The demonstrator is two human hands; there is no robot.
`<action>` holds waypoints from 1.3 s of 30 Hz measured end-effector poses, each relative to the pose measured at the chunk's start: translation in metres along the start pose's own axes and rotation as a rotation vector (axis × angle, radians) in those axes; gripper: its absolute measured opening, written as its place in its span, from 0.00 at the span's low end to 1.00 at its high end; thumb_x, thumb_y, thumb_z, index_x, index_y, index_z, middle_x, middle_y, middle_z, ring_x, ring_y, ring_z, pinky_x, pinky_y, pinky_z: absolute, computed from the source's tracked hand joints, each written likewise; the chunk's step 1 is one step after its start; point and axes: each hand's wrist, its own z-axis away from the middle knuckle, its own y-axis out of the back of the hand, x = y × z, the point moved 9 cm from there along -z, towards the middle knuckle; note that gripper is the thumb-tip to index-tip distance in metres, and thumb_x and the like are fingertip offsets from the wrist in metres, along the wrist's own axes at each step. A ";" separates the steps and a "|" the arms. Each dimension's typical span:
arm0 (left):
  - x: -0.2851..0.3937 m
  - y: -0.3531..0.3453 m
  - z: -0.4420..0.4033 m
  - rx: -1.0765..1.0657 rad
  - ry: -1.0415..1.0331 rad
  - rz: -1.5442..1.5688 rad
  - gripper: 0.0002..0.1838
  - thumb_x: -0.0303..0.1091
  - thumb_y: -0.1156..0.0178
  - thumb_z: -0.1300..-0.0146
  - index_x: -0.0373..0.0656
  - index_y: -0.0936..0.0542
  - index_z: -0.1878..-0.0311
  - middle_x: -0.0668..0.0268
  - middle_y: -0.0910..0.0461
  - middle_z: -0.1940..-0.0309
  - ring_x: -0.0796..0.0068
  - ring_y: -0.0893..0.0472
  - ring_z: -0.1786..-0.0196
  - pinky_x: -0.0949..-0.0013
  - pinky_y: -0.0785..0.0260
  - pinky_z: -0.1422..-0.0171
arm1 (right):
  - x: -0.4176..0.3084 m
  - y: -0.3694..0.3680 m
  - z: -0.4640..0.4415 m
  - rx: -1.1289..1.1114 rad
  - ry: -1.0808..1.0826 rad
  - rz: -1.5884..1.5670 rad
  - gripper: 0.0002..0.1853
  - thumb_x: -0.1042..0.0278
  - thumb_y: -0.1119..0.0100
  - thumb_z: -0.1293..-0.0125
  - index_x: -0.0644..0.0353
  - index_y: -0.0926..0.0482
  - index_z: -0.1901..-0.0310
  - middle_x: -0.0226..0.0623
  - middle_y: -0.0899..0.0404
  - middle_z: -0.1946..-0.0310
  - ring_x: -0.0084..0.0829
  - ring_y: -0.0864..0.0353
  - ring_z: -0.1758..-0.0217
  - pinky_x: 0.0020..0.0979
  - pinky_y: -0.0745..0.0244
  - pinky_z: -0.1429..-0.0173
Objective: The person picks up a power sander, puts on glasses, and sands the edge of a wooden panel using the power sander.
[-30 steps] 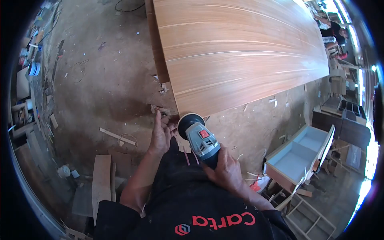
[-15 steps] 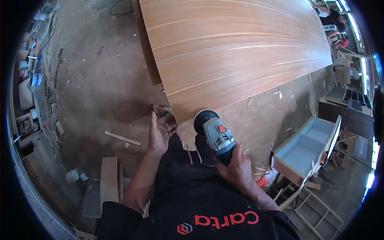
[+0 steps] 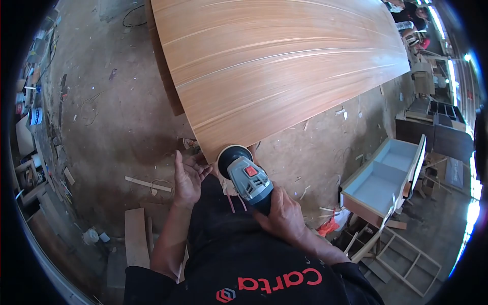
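A large wood-grain panel [image 3: 284, 66] spreads from the top of the view down to a near corner in front of me. My right hand [image 3: 285, 216] is wrapped round the dark lower end of a grey power sander [image 3: 250, 182] with a red switch. The sander's round pad lies at the panel's near corner and edge. My left hand [image 3: 190, 178] is beside that corner, palm up with its fingers apart, and holds nothing.
A drawer box [image 3: 378, 183] and a wooden frame [image 3: 409, 262] are at the right. A person [image 3: 414, 18] is at the far upper right. Boards [image 3: 136, 239] lie at the lower left, a thin strip [image 3: 148, 184] on the floor. Clutter lines the left side.
The sander has moved left along the near edge to the corner with my right hand. My left hand has come a little away from the corner, its fingers spread. The whole view has shifted slightly.
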 end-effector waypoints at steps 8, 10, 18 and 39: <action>0.005 -0.005 0.006 0.055 -0.024 -0.025 0.42 0.73 0.55 0.25 0.36 0.16 0.46 0.56 0.12 0.52 0.67 0.14 0.51 0.66 0.27 0.41 | 0.043 0.018 0.001 0.032 -0.141 0.000 0.38 0.60 0.28 0.39 0.73 0.34 0.35 0.53 0.19 0.56 0.51 0.13 0.62 0.43 0.17 0.63; 0.006 -0.007 0.007 0.053 -0.022 -0.033 0.42 0.73 0.55 0.24 0.36 0.16 0.46 0.56 0.12 0.52 0.67 0.14 0.51 0.65 0.27 0.41 | 0.052 0.023 0.001 0.042 -0.144 -0.001 0.38 0.60 0.28 0.39 0.73 0.34 0.35 0.53 0.19 0.56 0.51 0.13 0.62 0.44 0.17 0.63; 0.004 0.009 0.010 0.100 -0.060 -0.015 0.41 0.72 0.55 0.24 0.38 0.15 0.48 0.58 0.11 0.53 0.64 0.14 0.49 0.62 0.28 0.38 | 0.086 0.040 -0.002 0.047 -0.170 -0.012 0.38 0.60 0.28 0.39 0.73 0.34 0.35 0.54 0.19 0.55 0.52 0.13 0.63 0.44 0.17 0.63; 0.005 0.020 0.023 0.292 -0.165 -0.065 0.37 0.72 0.48 0.27 0.41 0.15 0.49 0.61 0.11 0.53 0.67 0.16 0.48 0.59 0.31 0.37 | 0.174 0.088 -0.016 0.074 -0.241 -0.033 0.35 0.59 0.28 0.37 0.71 0.33 0.36 0.56 0.17 0.58 0.54 0.13 0.67 0.46 0.18 0.66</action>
